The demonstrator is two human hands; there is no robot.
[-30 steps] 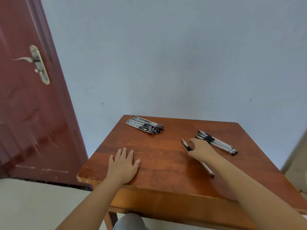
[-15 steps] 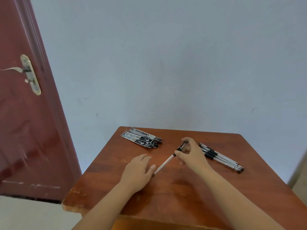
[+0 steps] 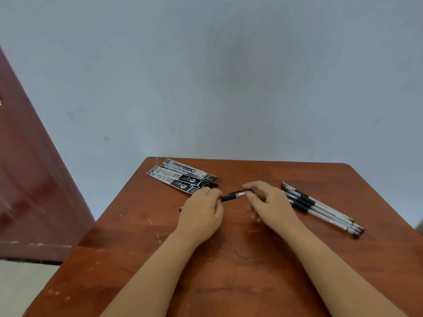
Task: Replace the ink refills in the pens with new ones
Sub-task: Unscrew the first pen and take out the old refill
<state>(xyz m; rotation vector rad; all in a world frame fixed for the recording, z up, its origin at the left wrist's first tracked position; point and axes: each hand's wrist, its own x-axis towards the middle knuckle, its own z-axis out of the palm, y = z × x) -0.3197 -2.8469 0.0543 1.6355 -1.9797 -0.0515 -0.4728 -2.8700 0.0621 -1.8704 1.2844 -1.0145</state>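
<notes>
Hands meet over the middle of the table (image 3: pixel 229 282), joined by one pen (image 3: pixel 233 196). Your left hand (image 3: pixel 201 216) has its fingers curled round the pen's barrel, which is mostly hidden under the palm; a small dark end shows just past the hand's outer edge. Your right hand (image 3: pixel 270 207) pinches the pen's other end between thumb and forefinger, its remaining fingers loosely bent below. Between the two hands the black grip section and a short shiny part of the pen are in plain sight, lying nearly level and slightly raised toward your right hand. Whether the pen touches the tabletop cannot be told.

Refill packets (image 3: pixel 180 177), a small overlapping stack with black and white printing, lie just beyond your left hand, their near end almost touching its fingertips. Spare pens (image 3: pixel 320 207), several laid side by side with black grips and pale barrels, lie just outside your right hand and run away from it toward the table's right edge; the wrist hides the nearest grips in part.

Wall (image 3: pixel 217 76) rises behind the table, and a door (image 3: pixel 29 179) stands well to the left of your left hand.
</notes>
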